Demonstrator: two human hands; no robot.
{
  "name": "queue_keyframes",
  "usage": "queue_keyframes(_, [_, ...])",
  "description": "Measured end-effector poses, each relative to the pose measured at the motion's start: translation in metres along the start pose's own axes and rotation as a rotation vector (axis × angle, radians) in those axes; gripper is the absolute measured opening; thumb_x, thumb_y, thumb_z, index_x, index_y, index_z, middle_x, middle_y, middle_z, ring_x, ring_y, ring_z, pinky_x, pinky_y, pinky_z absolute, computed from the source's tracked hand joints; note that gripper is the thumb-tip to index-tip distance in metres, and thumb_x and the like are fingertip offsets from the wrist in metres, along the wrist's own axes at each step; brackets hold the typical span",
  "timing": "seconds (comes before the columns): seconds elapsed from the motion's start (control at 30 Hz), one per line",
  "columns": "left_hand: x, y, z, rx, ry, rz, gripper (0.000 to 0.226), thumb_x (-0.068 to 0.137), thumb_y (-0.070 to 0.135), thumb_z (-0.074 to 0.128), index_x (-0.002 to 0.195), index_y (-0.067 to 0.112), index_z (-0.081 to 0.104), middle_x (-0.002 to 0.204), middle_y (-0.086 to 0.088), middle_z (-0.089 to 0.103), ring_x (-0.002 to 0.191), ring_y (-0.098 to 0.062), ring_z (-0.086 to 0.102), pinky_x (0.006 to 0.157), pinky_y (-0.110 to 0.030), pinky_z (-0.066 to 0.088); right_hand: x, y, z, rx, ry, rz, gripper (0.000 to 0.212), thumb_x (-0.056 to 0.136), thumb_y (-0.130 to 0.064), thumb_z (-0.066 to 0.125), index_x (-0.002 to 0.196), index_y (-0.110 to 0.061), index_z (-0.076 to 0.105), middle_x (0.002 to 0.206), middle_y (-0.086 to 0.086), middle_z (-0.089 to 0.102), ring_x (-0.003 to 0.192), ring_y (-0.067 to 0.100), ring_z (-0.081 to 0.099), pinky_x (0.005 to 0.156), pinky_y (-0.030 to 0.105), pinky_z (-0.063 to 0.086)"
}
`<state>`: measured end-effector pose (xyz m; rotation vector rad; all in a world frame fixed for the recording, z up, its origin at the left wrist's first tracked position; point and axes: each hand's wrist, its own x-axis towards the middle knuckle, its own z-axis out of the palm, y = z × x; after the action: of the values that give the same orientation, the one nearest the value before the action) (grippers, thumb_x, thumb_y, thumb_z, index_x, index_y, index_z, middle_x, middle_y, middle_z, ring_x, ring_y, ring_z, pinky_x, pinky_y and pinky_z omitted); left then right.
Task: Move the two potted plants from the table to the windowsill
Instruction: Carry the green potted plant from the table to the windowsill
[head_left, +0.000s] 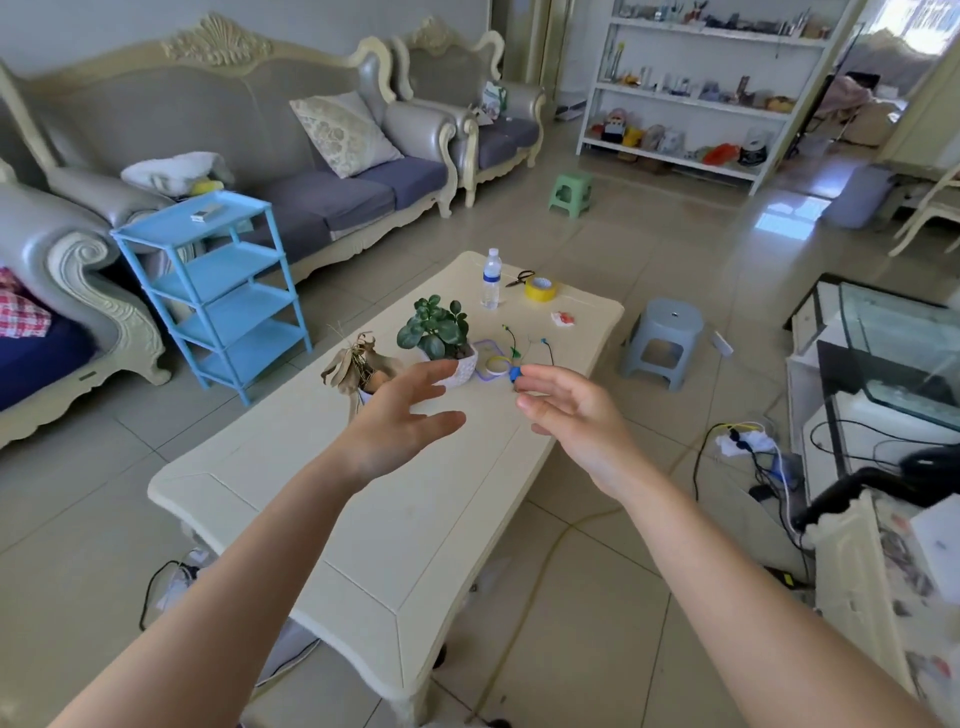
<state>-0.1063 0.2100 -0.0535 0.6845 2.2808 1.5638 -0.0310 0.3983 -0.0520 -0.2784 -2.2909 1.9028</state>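
Observation:
Two potted plants stand side by side on the cream coffee table (291, 499). The green leafy plant (434, 327) grows in a white pot (464, 370). To its left is a withered brown plant (353, 361), its pot mostly hidden behind my left hand (400, 421). That hand is stretched out, fingers apart and empty, just in front of both pots. My right hand (566, 410) hovers to the right of the white pot, fingers loosely spread, holding nothing. No windowsill is in view.
On the table's far end lie a water bottle (491, 278), yellow tape (541, 288), scissors (519, 278) and small cables (511, 345). A blue shelf rack (218, 291) stands left, a grey stool (662, 340) right, sofas behind, and a glass tank (893, 343) with cables at right.

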Motion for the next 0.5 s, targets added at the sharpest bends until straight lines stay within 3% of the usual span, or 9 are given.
queue_keyframes(0.23, [0.094,-0.002,0.033,-0.032,0.068,-0.080,0.053,0.083,0.009,0.066,0.132,0.018,0.046,0.124,0.008,0.051,0.120,-0.009,0.048,0.076,-0.008,0.043,0.091,0.022,-0.056,-0.043,-0.071,0.041,0.039,0.085,-0.019,0.065,0.123,-0.020,0.057,0.121,-0.002,0.062,0.099,0.002,0.062,0.088,0.025,0.049])
queue_keyframes(0.4, [0.147,-0.011,0.053,-0.057,0.100,-0.157,0.057,0.084,0.007,0.064,0.136,0.017,0.042,0.136,0.003,0.049,0.123,-0.012,0.048,0.077,-0.010,0.042,0.149,0.034,-0.085,-0.025,-0.149,0.048,0.027,0.086,-0.015,0.064,0.100,-0.038,0.057,0.106,-0.016,0.062,0.099,0.005,0.061,0.081,0.019,0.048])
queue_keyframes(0.5, [0.172,-0.017,0.060,-0.059,0.133,-0.190,0.055,0.085,0.007,0.063,0.135,0.016,0.043,0.137,0.001,0.049,0.123,-0.013,0.049,0.087,-0.022,0.041,0.180,0.042,-0.098,-0.016,-0.178,0.052,0.028,0.086,-0.015,0.063,0.097,-0.039,0.055,0.102,-0.022,0.060,0.100,0.012,0.061,0.077,0.016,0.047])
